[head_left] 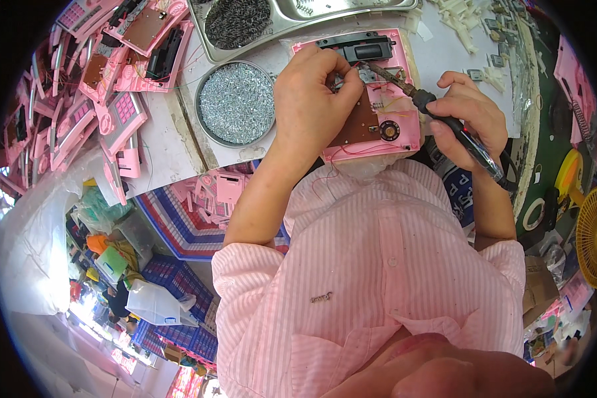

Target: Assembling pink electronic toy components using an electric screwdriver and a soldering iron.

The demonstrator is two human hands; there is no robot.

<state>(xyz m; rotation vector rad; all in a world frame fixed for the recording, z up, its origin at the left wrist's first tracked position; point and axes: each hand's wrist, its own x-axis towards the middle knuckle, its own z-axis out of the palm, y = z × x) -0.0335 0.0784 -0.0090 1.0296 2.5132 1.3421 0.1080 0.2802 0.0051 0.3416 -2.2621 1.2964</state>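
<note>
A pink plastic housing (408, 136) lies in front of me with a brown circuit board (355, 123), a black part (368, 50) along its far end and a small round black dial (389, 130). My right hand (471, 119) grips a soldering iron (454, 126) by its dark handle. The iron's metal tip points left into the housing, close to my left fingertips. Over the housing's left side, my left hand (317, 96) is closed in a pinch; what the fingers hold is too small and hidden to name. Thin red wires hang by the housing's near left corner.
A round tin (237, 104) of small metal pins stands left of my left hand. Behind it sits a steel tray (209, 50) with dark springs. Pink housings (123, 123) pile up at far left. Pale plastic parts (458, 23) lie back right; a yellow fan (590, 235) stands right.
</note>
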